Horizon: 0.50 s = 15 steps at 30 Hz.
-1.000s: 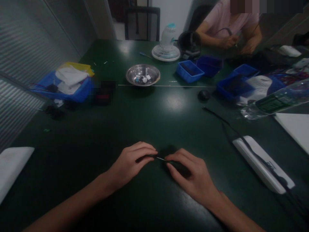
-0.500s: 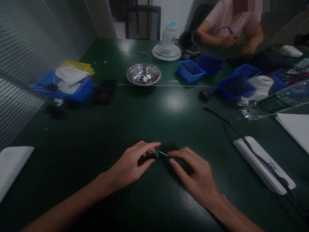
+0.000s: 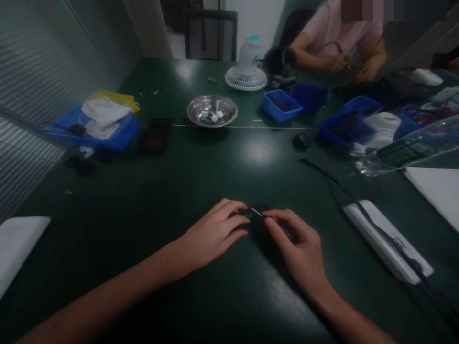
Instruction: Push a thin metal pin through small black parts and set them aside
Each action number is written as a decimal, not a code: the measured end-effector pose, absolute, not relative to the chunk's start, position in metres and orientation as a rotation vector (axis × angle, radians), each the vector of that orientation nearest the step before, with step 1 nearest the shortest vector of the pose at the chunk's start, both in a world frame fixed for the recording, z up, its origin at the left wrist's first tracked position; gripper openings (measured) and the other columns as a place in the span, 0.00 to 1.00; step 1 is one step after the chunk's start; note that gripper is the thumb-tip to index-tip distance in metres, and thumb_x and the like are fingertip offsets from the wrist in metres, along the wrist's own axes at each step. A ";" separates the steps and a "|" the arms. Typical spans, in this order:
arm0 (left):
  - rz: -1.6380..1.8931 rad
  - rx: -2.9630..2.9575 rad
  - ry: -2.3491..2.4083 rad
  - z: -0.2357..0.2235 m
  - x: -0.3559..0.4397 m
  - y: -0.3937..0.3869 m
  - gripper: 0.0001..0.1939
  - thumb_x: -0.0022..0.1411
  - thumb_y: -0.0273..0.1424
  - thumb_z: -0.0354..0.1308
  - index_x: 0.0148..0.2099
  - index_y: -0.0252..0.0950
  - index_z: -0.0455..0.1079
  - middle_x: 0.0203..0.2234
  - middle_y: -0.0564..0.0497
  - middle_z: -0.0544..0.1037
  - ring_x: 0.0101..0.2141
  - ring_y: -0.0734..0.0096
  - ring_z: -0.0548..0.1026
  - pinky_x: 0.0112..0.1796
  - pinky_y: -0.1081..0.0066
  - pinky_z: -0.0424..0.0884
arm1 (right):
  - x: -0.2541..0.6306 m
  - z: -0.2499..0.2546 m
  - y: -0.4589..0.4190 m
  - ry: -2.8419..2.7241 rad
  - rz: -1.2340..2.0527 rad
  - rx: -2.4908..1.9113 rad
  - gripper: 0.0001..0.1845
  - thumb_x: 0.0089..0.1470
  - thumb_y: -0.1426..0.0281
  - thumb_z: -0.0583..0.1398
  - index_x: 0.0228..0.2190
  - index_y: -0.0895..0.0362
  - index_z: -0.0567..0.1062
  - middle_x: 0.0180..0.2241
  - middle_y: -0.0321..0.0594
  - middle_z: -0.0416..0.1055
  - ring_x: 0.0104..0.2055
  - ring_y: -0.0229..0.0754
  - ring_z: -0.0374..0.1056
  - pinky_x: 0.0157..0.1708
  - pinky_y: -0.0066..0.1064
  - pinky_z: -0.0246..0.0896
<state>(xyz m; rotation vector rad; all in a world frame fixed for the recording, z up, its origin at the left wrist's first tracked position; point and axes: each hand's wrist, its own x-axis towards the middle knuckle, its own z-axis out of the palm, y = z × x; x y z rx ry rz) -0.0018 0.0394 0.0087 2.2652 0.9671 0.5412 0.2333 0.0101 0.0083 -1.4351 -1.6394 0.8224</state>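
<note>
My left hand point(image 3: 215, 229) is closed with its fingers curled around a small green circuit board point(image 3: 248, 216), mostly hidden by the fingertips. In my right hand point(image 3: 297, 239), thumb and fingers pinch a thin metal-tipped tool point(image 3: 256, 211). Its bright shaft points left, with the tip close to my left fingertips. Whether the tip touches the board I cannot tell. Both hands are low over the dark green table point(image 3: 229, 172).
A steel bowl point(image 3: 193, 117) with small white parts stands ahead. Blue bins point(image 3: 281, 112), a white fan point(image 3: 247, 79) and a person point(image 3: 333, 33) are beyond. At right lie a power strip point(image 3: 387, 243) with a black cable and a plastic bottle point(image 3: 401, 153); a blue basket point(image 3: 122, 136) is left.
Both hands have shifted right and slightly forward. My left hand has turned palm-down, its fingers now covering more of the circuit board. The tool stays in my right hand.
</note>
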 end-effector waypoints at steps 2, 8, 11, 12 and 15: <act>0.534 2.359 0.964 0.007 0.009 0.042 0.14 0.76 0.31 0.54 0.59 0.37 0.74 0.58 0.46 0.74 0.58 0.60 0.70 0.59 0.55 0.71 | 0.235 0.007 0.010 -1.617 0.849 -1.435 0.06 0.65 0.64 0.65 0.42 0.50 0.81 0.37 0.35 0.77 0.40 0.42 0.74 0.41 0.33 0.65; 0.555 2.538 0.930 0.002 0.007 0.031 0.16 0.76 0.27 0.52 0.60 0.31 0.71 0.54 0.44 0.78 0.53 0.60 0.74 0.54 0.57 0.75 | 0.235 0.008 0.010 -1.617 0.869 -1.422 0.07 0.65 0.64 0.64 0.42 0.50 0.82 0.37 0.36 0.77 0.39 0.43 0.73 0.40 0.34 0.65; 0.547 2.445 1.017 0.001 -0.027 0.027 0.18 0.75 0.26 0.53 0.64 0.36 0.70 0.54 0.46 0.77 0.53 0.63 0.74 0.53 0.60 0.76 | 0.235 0.009 0.010 -1.618 0.867 -1.438 0.07 0.65 0.63 0.64 0.42 0.50 0.82 0.37 0.37 0.76 0.39 0.43 0.73 0.40 0.33 0.65; 0.555 2.391 1.091 0.001 -0.043 0.027 0.19 0.75 0.27 0.53 0.64 0.39 0.69 0.54 0.47 0.77 0.53 0.64 0.74 0.53 0.61 0.76 | 0.236 0.010 0.010 -1.620 0.872 -1.442 0.07 0.65 0.63 0.64 0.43 0.50 0.82 0.37 0.37 0.76 0.39 0.43 0.73 0.40 0.33 0.65; 0.690 2.218 1.441 -0.001 -0.096 0.032 0.17 0.74 0.32 0.57 0.62 0.43 0.72 0.54 0.49 0.76 0.52 0.64 0.76 0.53 0.61 0.76 | 0.236 0.012 0.011 -1.632 0.875 -1.443 0.08 0.65 0.62 0.64 0.42 0.50 0.82 0.36 0.37 0.76 0.38 0.42 0.74 0.39 0.33 0.65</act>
